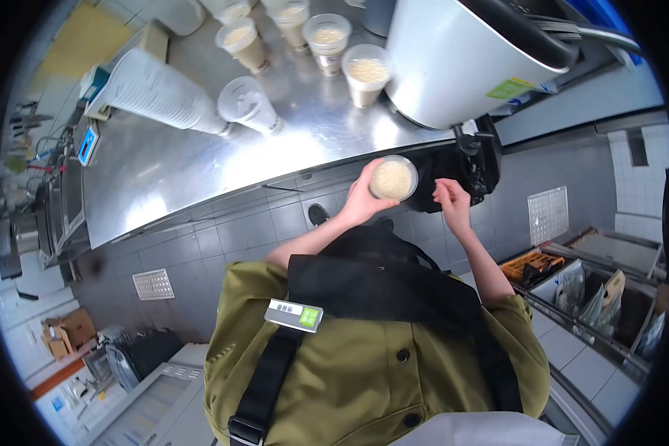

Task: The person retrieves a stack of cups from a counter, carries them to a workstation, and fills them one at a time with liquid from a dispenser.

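My left hand (362,199) is wrapped around a clear plastic cup (392,179) with a pale, foamy drink inside, held just off the front edge of the steel counter (178,178). To the right of the cup, and apart from it, my right hand (453,201) has its fingers curled together; nothing shows in them. Below the dispenser's black tap (468,139), a black bag (487,167) hangs near that hand. Several more filled cups (367,72) stand on the counter beside the large white dispenser (453,67).
A long stack of nested cups (160,93) lies tilted on the counter's left side, next to a single clear cup (248,105). A small device with a blue display (88,144) sits at the left end. Open bins with bags (595,301) stand at the lower right.
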Demonstrator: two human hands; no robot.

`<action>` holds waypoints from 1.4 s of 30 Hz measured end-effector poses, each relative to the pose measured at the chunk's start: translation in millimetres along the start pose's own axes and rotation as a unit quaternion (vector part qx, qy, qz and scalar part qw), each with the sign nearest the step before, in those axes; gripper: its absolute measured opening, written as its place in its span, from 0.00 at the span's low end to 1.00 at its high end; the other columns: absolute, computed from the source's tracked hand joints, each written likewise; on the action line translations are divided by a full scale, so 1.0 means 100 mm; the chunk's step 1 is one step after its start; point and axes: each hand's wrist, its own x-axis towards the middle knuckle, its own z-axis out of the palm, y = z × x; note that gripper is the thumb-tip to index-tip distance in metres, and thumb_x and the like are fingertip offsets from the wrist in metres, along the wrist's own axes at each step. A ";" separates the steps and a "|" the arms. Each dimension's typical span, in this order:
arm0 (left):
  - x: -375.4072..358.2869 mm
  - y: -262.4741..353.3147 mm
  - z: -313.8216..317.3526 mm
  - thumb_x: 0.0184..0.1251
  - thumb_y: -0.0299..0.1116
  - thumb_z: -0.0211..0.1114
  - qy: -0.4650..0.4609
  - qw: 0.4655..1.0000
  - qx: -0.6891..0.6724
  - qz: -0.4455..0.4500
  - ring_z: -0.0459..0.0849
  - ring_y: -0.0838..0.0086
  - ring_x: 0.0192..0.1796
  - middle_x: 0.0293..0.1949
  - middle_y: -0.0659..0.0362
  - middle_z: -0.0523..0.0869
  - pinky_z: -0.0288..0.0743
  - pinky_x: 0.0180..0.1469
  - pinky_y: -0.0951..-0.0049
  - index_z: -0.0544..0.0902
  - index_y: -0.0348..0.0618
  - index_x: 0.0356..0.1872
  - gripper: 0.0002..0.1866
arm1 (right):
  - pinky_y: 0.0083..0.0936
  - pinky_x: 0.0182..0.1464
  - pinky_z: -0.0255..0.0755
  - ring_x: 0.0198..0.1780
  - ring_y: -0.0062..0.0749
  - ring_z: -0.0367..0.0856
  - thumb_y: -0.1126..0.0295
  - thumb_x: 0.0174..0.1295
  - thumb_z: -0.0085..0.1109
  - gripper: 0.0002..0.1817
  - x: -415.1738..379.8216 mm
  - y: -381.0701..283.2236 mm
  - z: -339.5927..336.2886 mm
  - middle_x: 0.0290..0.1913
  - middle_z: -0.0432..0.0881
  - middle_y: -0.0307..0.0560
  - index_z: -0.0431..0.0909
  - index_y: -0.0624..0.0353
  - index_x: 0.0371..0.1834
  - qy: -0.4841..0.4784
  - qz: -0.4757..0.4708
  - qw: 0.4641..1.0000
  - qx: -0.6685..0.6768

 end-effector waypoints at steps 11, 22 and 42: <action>-1.01 0.78 -1.71 0.37 0.29 0.79 0.261 0.960 0.069 -0.071 0.69 0.66 0.63 0.59 0.50 0.68 0.64 0.64 0.66 0.57 0.36 0.65 0.51 | 0.37 0.67 0.55 0.68 0.48 0.61 0.65 0.40 0.74 0.56 1.41 -0.80 3.08 0.69 0.58 0.57 0.46 0.62 0.71 -0.120 -0.184 0.975 0.021; 0.09 0.51 -2.14 0.43 0.30 0.77 0.301 0.953 0.025 -0.015 0.68 0.64 0.62 0.60 0.49 0.65 0.64 0.62 0.66 0.54 0.36 0.66 0.49 | 0.34 0.60 0.65 0.61 0.43 0.71 0.66 0.44 0.72 0.42 0.73 -0.57 2.00 0.57 0.72 0.57 0.61 0.66 0.63 -0.083 -0.126 0.988 -0.018; 0.52 0.03 -1.31 0.43 0.38 0.77 0.245 0.948 0.036 0.200 0.51 0.56 0.72 0.70 0.44 0.49 0.41 0.72 0.57 0.40 0.37 0.71 0.60 | 0.36 0.58 0.68 0.58 0.46 0.73 0.64 0.40 0.76 0.45 -0.07 -0.50 0.92 0.56 0.73 0.57 0.62 0.67 0.62 -0.037 -0.089 0.993 -0.068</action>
